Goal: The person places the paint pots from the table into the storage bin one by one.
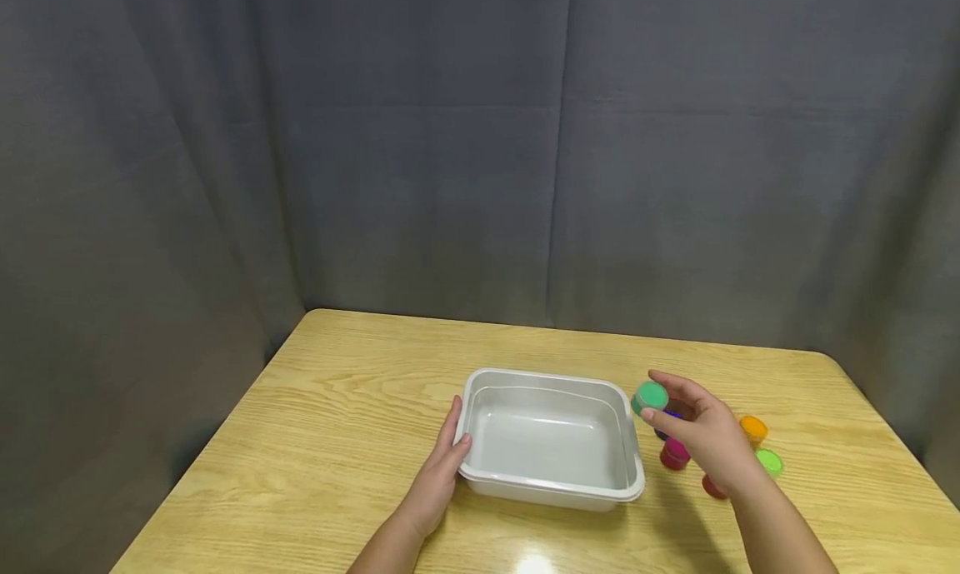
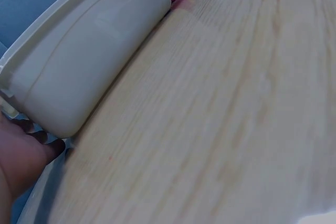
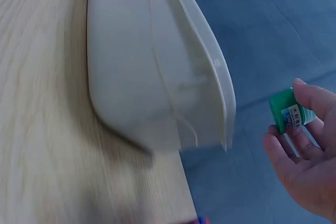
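Observation:
Between the thumb and fingers of my right hand (image 1: 712,441) is a small green paint jar (image 1: 651,396), raised beside the tub's right rim. Its printed label shows on the green paint jar (image 3: 289,114) in the right wrist view. My left hand (image 1: 435,482) holds the left side of a light grey plastic tub (image 1: 551,491), thumb at the rim and fingers along the outer wall. In the head view no items show inside the tub. Under the right hand stand a magenta jar (image 1: 676,455) and a dark blue jar (image 1: 664,429), the blue one partly hidden.
Right of my right hand are an orange jar (image 1: 753,430) and a light green jar (image 1: 769,462); a red jar (image 1: 712,487) is partly covered by the wrist. The wooden table (image 1: 315,441) ends at a grey curtain (image 1: 420,182) behind and at the sides.

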Motion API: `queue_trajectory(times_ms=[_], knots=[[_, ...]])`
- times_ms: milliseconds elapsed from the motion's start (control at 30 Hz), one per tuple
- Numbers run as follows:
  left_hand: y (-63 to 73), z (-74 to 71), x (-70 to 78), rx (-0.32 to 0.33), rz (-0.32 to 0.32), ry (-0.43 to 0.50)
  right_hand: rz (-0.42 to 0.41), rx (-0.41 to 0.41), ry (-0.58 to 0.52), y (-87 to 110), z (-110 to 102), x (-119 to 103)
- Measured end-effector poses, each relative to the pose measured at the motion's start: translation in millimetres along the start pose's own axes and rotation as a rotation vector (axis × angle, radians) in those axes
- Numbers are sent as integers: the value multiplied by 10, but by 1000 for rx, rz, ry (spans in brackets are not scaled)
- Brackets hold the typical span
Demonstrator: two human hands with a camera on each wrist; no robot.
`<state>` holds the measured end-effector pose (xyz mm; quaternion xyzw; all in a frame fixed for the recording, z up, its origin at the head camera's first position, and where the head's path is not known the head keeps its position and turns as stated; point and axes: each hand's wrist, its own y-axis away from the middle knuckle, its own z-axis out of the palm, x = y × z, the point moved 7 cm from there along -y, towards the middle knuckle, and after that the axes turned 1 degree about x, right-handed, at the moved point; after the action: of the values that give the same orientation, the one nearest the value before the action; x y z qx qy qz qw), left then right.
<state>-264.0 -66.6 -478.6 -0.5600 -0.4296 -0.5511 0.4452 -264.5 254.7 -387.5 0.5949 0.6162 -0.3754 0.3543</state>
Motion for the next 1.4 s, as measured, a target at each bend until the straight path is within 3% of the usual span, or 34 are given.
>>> queue_trajectory(times_ms=[233,533,800,1100,1400], knots=[[-2,26,-5,-17,3,-7,20,-84,-50,-157,315,-178],[33,-6,15,6,6,-23,1,-172,-114,-350,744,-361],[37,-2,26,1,10,-35,28,-214,-128,-507,1058,-416],[12,6,19,-18,2,-22,58,-331,-156,-604,1456,-447],[4,-2,-9,-33,-9,-29,129,-281,-131,-689,1721,-304]])
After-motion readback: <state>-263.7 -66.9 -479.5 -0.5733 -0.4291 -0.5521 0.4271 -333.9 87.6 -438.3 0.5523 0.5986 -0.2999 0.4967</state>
